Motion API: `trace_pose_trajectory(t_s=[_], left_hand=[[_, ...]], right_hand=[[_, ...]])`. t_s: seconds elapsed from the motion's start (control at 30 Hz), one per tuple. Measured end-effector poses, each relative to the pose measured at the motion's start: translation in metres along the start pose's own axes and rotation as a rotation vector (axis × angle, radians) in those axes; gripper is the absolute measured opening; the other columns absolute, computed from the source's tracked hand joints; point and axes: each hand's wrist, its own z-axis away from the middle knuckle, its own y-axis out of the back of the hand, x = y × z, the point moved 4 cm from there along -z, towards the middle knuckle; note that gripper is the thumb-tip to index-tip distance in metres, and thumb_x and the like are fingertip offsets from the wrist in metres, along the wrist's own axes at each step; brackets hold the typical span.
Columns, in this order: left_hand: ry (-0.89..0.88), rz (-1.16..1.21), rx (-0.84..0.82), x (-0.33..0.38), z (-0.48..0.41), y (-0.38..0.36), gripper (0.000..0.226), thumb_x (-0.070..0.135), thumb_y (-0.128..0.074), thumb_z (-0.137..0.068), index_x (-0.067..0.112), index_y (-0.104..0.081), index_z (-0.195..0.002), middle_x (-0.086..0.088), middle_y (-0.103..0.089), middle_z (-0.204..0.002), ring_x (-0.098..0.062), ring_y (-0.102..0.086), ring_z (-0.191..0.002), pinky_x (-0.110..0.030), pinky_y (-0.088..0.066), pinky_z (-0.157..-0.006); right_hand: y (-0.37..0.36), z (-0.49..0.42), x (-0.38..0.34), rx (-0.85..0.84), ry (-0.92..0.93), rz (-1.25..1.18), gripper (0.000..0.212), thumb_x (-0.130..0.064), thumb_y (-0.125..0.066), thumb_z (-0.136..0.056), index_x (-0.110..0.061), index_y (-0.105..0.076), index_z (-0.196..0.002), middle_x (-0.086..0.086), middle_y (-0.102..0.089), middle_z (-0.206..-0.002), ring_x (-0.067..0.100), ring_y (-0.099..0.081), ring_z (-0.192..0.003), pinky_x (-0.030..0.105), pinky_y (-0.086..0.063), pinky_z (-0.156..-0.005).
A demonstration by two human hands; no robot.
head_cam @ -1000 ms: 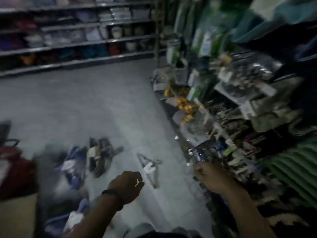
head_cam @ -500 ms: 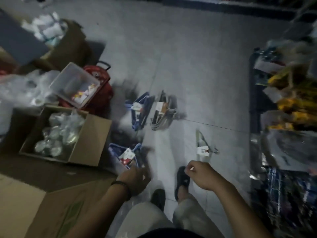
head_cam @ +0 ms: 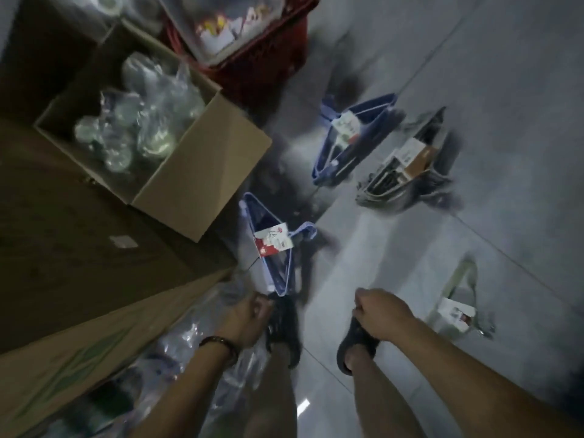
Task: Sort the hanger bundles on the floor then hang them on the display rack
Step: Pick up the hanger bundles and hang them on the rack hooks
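Clock positions are read off the head view's centre.

**6-7 o'clock, nearest:** left hand (head_cam: 249, 317) is at the bottom corner of the near blue bundle (head_cam: 275, 248). Its fingers (head_cam: 264, 303) are curled right at that corner. Blur hides whether they've closed on it, so I can't tell if it's grasped.
- Risk: a one-corner grab. The bundle seems held together only by the card label (head_cam: 273, 243), so lifting from the end could fan the hangers out or swing the hook end into the box.
- The left sandal (head_cam: 284, 330) is just beside that corner. Foot and bundle are crowded, so stepping on it is a real chance.
- Loose plastic wrap (head_cam: 196, 343) sits under the left forearm. That's a slip or snag hazard.

**5 o'clock:** right hand (head_cam: 380, 314) is clenched in a fist over the right sandal (head_cam: 355, 346), with nothing visible in it. It isn't supporting the bundle, so the lift is one-handed if it goes now.

**4 o'clock:** the pale bundle (head_cam: 458, 298) lies alone on the floor tiles (head_cam: 395, 248), well apart from the others. Pale on pale tile in dim light, it's easy to miss or kick.

**1-2 o'clock, farther:** the far blue bundle (head_cam: 350, 143) and the dark bundle (head_cam: 407, 172) lie side by side, near each other.
- Risk: hooks could tangle if both are scooped at once. The two blues could also end up split if sorting goes by reach rather than colour.

**10-12 o'clock, farthest:** the open cardboard box (head_cam: 202, 184) and red basket (head_cam: 252, 74) hem in the left side, leaving little swing room.

The display rack isn't in view, so every bundle has to be carried blind-turn past this clutter.
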Motion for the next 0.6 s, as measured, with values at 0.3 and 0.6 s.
trace_pose_trajectory(t_s=[0.3,0.6], left_hand=[[0.34,0.511,0.056,-0.112,-0.247,-0.096,0.072,0.033,-0.07,-0.097,0.012,-0.034,-0.157,-0.016,-0.047,-0.154,-0.023,-0.054,-0.113,-0.031,-0.045,-0.086],[0.232,0.589,0.182,-0.119,-0.333,-0.141,0.048,0.014,-0.039,-0.105,0.02,-0.039,-0.153,-0.01,-0.059,-0.142,-0.032,-0.058,-0.124,-0.039,-0.046,-0.104]], right_hand=[[-0.103,-0.277,-0.076,-0.087,-0.065,-0.408,0.064,-0.055,-0.066,-0.094,-0.014,-0.053,-0.143,0.01,-0.062,-0.138,0.029,-0.063,-0.118,0.032,-0.049,-0.088],[-0.162,-0.369,-0.109,0.185,-0.272,-0.661,0.031,-0.027,-0.068,-0.097,-0.006,-0.068,-0.12,0.014,-0.072,-0.119,0.036,-0.071,-0.106,0.036,-0.056,-0.082]])
